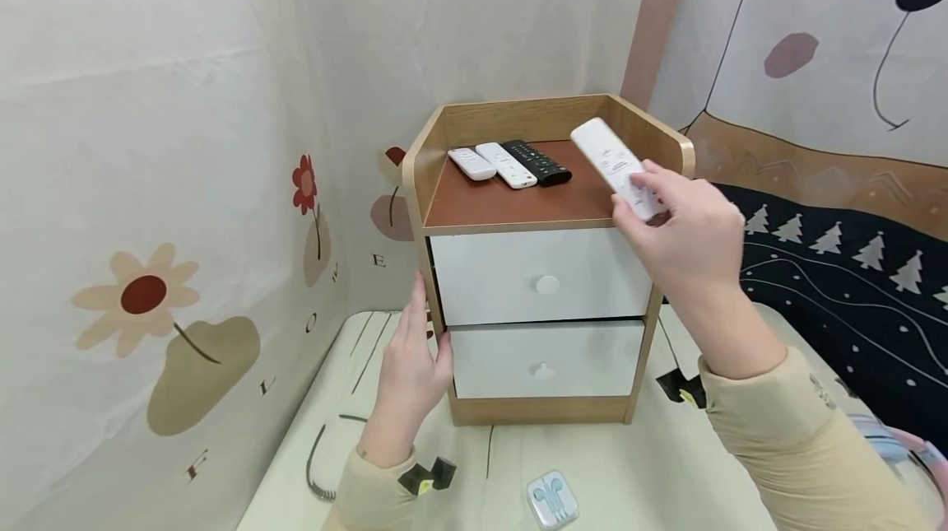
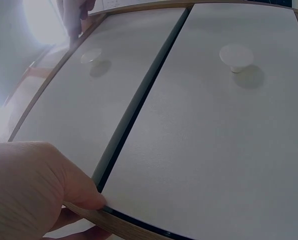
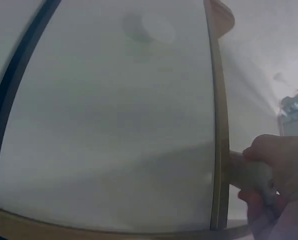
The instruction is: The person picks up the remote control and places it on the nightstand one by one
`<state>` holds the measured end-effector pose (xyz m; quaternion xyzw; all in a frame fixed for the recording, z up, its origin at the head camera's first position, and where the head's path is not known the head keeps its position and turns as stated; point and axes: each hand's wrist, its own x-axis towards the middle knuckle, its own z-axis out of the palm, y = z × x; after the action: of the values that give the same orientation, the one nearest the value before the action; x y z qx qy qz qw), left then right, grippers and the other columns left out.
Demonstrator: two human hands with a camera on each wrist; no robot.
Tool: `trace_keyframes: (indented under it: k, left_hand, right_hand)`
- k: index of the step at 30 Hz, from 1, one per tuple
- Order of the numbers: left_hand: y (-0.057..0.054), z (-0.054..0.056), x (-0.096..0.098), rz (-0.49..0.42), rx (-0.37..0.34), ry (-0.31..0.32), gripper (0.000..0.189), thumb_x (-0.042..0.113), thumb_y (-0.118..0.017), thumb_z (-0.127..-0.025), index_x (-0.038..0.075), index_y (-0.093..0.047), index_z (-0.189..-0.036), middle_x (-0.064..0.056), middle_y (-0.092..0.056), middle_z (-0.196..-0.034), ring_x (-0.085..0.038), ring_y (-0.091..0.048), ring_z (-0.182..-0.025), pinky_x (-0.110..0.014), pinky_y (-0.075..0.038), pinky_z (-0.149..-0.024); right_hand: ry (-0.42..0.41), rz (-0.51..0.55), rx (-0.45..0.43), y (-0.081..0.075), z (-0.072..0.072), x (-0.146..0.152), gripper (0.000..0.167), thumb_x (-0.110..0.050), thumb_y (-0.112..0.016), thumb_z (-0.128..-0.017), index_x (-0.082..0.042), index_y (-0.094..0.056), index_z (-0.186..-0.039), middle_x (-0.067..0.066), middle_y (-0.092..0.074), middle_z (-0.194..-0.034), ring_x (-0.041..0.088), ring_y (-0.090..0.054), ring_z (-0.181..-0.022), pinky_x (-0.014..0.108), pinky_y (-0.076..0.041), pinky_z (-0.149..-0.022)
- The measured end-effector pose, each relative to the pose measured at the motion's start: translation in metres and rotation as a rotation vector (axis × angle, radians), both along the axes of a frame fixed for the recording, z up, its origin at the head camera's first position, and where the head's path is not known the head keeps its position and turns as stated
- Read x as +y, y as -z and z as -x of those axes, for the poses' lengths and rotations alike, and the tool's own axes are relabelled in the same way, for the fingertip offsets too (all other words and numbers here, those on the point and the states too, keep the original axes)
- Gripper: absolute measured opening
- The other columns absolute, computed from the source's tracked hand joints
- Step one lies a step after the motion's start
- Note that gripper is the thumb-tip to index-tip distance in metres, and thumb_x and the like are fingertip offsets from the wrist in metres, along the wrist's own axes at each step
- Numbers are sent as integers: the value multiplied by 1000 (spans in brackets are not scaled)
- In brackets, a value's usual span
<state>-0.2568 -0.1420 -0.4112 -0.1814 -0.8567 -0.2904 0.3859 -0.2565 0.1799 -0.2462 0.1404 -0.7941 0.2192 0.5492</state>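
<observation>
My right hand (image 1: 689, 222) pinches a white remote control (image 1: 611, 159) near its lower end, over the right part of the cabinet's brown top shelf (image 1: 474, 208). In the right wrist view the fingers (image 3: 269, 150) and the remote show beside the cabinet's top edge. Against the left side of the small wooden cabinet (image 1: 541, 411) rests my left hand (image 1: 413, 362), its fingers straight. The left wrist view shows its thumb (image 2: 81, 187) on the front edge by the gap between the two white drawers. Both drawers, the upper (image 1: 489, 276) and the lower (image 1: 496, 366), have round white knobs.
On the shelf's left part lie a small white remote (image 1: 471, 164), a longer white remote (image 1: 507, 165) and a black remote (image 1: 537, 162). Earphones in a clear case (image 1: 552, 500) lie in front of the cabinet. A coiled cord (image 1: 320, 491) is at left, a pink headband-like thing (image 1: 918, 453) at right.
</observation>
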Motion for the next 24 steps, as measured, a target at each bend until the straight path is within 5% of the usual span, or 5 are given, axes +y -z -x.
trace_keyframes:
  k: [8,14,24]
  left_hand:
    - [-2,-1,0,-7,-41,1,95,-1,-71,-97,1,-18,-175,-32,-59,-155,-46,-74,-117,-55,-66,-92]
    - [-2,0,-1,-9,-51,5,96,0,-71,-97,3,-16,-176,-31,-59,-155,-45,-76,-112,-54,-67,-88]
    - [1,3,0,-11,-54,4,97,1,-72,-97,4,-15,-177,-31,-57,-158,-45,-75,-113,-54,-67,-87]
  right_hand:
    - [40,-42,-281,-12,2,-17,32,-24,-74,-99,-5,-83,-123,20,-83,-117,44,-72,-95,56,-50,-73]
    - [96,-120,-458,-29,4,-20,35,-28,-67,-101,-6,-83,-123,24,-83,-104,44,-71,-84,49,-50,-63]
    - [72,-213,-705,-46,22,-27,43,-34,-62,-107,-4,-77,-134,27,-78,-125,40,-71,-91,49,-58,-73]
